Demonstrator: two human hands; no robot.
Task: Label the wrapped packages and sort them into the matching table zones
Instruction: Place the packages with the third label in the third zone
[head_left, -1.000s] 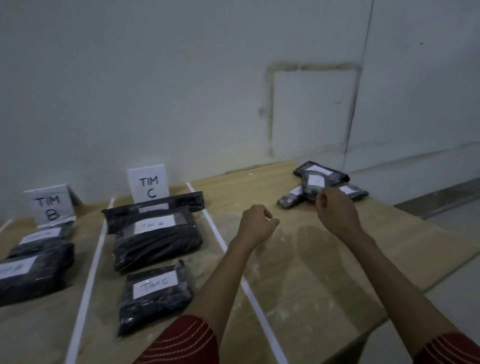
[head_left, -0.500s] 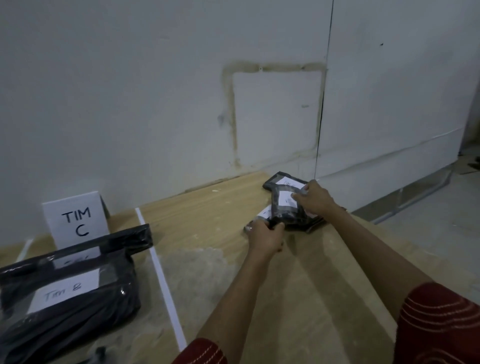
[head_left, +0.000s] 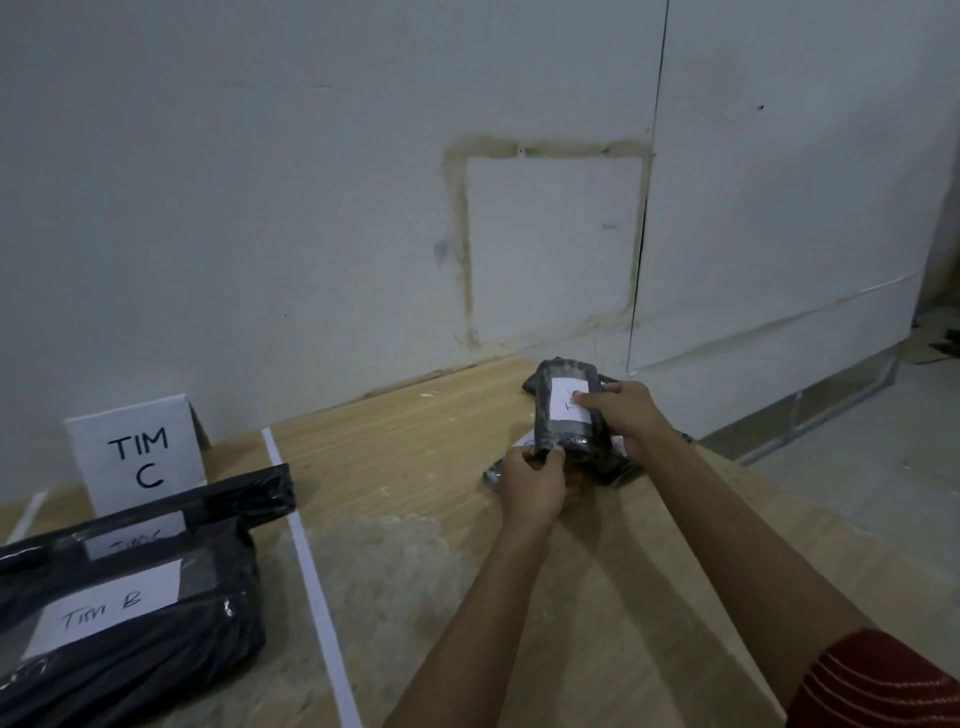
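A small black wrapped package (head_left: 558, 410) with a white label is tilted up above the far right part of the wooden table (head_left: 426, 457). My left hand (head_left: 535, 486) pinches its near bottom corner. My right hand (head_left: 621, 413) grips its right side, thumb on the label. More black packages (head_left: 613, 465) lie under it, mostly hidden. At the left, past a white tape line (head_left: 311, 571), stands a folded card reading TIM C (head_left: 137, 449), with a large black package labelled Tim B (head_left: 130, 623) and another long package (head_left: 208, 501) in front of it.
A white wall (head_left: 311, 208) runs right behind the table. The table's right edge (head_left: 727, 483) drops to a grey floor. Pale dusty patches (head_left: 395, 561) mark the wood between the tape line and my arms.
Both hands reached to the far pile and took hold of the top small package, then tilted it up with the label facing me. The view turned to the right.
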